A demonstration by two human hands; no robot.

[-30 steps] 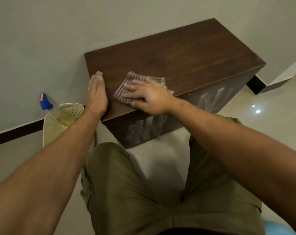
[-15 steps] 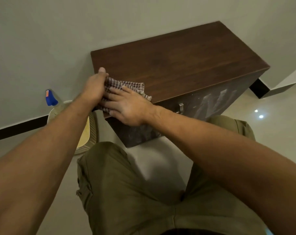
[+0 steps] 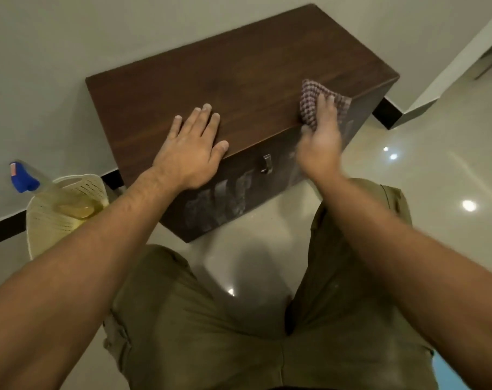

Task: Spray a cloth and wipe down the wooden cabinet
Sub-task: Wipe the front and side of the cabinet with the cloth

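Right hand (image 3: 320, 144) on cloth (image 3: 309, 102)

left hand (image 3: 192, 153) flat, right hand (image 3: 320, 142) seemingly flat

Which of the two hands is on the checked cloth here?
The right hand, pressing the maroon checked cloth at the dark wooden cabinet's front edge. The left hand lies flat on bare wood, touching no cloth.

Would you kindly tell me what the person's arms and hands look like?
The left arm and right arm are bare, with no sleeves in view. The left hand and right hand show no gloves, rings or watch, though the right one is blurred. The legwear is olive-green.
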